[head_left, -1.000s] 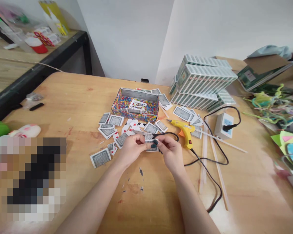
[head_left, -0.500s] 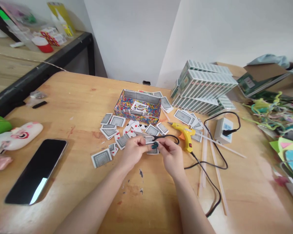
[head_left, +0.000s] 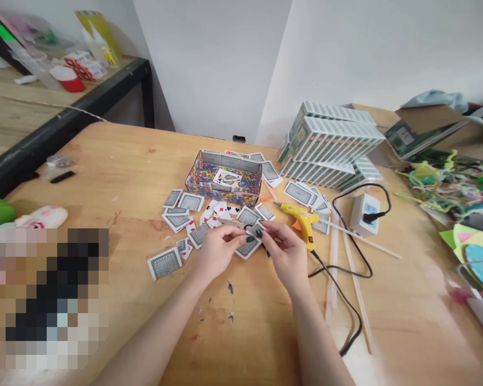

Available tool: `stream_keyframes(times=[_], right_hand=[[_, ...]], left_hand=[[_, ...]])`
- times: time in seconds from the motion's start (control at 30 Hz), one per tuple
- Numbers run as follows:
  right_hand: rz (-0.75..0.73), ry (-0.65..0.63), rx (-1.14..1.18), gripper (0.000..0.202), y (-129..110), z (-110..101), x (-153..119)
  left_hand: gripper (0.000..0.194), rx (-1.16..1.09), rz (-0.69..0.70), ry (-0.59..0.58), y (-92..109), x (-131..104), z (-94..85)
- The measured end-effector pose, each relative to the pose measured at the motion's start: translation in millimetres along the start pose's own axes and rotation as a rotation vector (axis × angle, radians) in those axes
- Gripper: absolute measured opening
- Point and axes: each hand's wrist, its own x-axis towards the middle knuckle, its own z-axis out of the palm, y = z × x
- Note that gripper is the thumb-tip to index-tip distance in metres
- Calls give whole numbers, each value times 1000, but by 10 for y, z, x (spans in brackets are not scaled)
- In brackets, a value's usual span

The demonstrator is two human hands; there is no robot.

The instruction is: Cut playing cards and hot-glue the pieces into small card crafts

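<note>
Remote notes. Table: I see a patterned box mid-table, glue gun beside the right hand. Catching its cord could, I judge, drag it through the loose cards. Right hand and left hand nearly closed, pinching a small card piece between them, near side of the box.

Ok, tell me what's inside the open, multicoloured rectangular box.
A white, face-up playing card lies inside the box; grey patterned cards line its far wall. Its near wall hides the floor's front edge.
</note>
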Motion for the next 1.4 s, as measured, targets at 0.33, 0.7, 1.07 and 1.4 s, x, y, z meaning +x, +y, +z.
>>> stream_keyframes(times=[0.33, 0.7, 1.07, 1.4], right_hand=[[139, -97, -38, 19, 71, -112, 43], [262, -255, 107, 24, 18, -29, 8], [215, -94, 269, 23, 25, 104, -28], [219, -65, 270, 23, 32, 123, -45]], left_hand=[[14, 117, 149, 4, -16, -11, -12], [15, 160, 105, 57, -38, 10, -17], [18, 223, 239, -11, -87, 27, -104], [18, 230, 269, -48, -88, 27, -136]])
